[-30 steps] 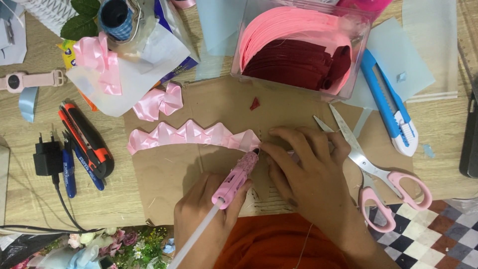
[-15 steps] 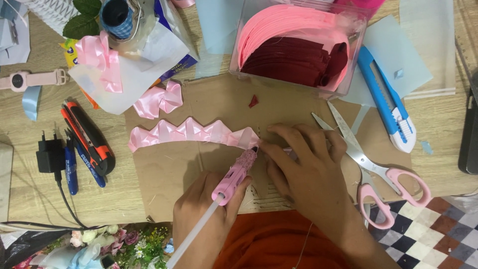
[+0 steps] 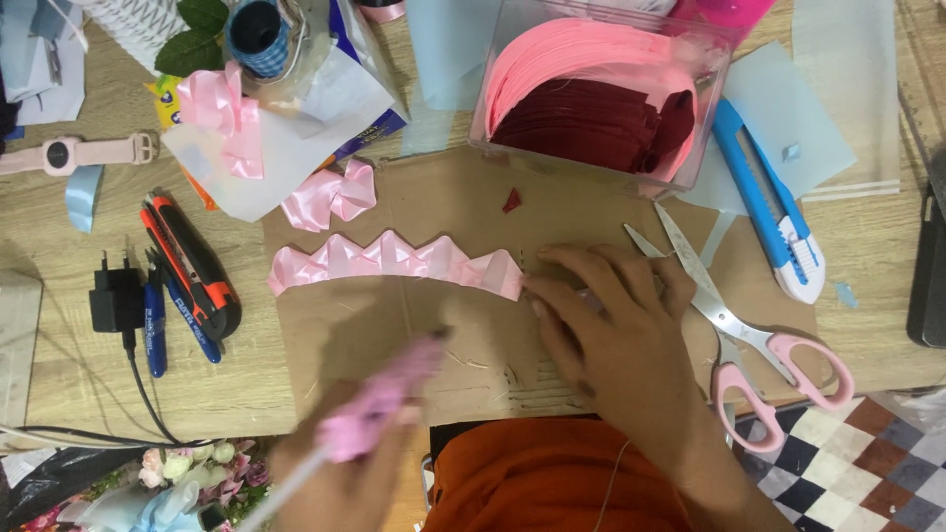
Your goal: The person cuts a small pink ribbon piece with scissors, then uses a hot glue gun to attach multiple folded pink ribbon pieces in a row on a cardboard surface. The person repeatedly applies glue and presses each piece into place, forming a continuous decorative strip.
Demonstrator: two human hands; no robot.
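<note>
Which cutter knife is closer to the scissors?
The blue and white cutter knife, lying just right of the pink-handled scissors. The other one, the orange and black cutter knife, lies far off on the left by the blue pens.

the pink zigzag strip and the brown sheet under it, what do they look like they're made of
The pink zigzag strip looks like satin ribbon: glossy, with soft highlights along crisp folded points. The brown sheet under it looks like matte cardboard or thick kraft paper, dull and scuffed with pale strands, possibly glue. The right hand presses at the strip's end; the left hand holds a pink glue gun, blurred, apparently plastic.
</note>
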